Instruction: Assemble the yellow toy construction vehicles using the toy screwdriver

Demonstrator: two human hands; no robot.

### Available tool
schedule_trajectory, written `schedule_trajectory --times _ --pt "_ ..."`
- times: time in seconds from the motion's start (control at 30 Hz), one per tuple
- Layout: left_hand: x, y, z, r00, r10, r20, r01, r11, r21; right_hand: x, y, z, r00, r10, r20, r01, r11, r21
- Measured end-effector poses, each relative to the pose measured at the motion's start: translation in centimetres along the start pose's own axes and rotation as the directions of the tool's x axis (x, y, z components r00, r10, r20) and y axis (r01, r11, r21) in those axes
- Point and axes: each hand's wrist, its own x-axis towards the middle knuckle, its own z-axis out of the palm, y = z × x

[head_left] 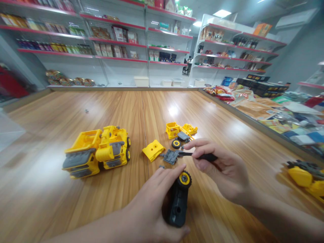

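Note:
In my left hand (162,199) is a black toy chassis (177,209) with a yellow-hubbed wheel (184,179) at its far end. My right hand (222,168) grips the black handle of a screwdriver (206,157), its dark shaft reaching left over a grey plastic part (171,156). Whether the shaft touches that part I cannot tell. Around it lie a yellow plate with holes (153,150), a loose wheel (176,144), a yellow cab frame (173,130) and another grey piece (183,136).
Two yellow toy trucks (96,150) stand side by side on the left of the wooden table (126,108). More yellow and black toy parts (303,177) lie at the right edge. A tiny piece (86,111) rests farther back. Packaged goods (255,104) border the table's right side, with stocked shelves behind.

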Motion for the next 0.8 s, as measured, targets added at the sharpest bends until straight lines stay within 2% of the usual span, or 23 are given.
schedule_trajectory --times 0.17,0.3,0.47,0.63,0.8 --pt "-0.1 -0.2 0.1 1.0 -0.002 0.01 0.003 1.0 -0.031 0.3 -0.3 0.3 0.983 0.179 0.037 -0.182 0.934 0.307" --pt "-0.1 -0.3 0.1 1.0 0.013 0.011 -0.013 1.0 -0.027 0.6 0.0 0.3 0.972 0.232 -0.023 -0.218 0.94 0.263" --pt "-0.2 -0.3 0.1 1.0 0.005 0.007 -0.005 1.0 -0.017 0.3 0.6 0.1 0.987 0.096 -0.132 -0.069 0.978 0.196" --pt "-0.1 -0.2 0.0 0.999 0.03 0.015 -0.03 0.999 -0.017 -0.5 0.4 0.4 0.994 -0.064 -0.083 0.066 0.998 0.022" --pt "-0.1 -0.4 0.0 0.999 0.032 0.028 -0.032 0.999 -0.006 -0.6 0.5 0.2 0.99 -0.141 0.019 0.142 0.988 -0.058"
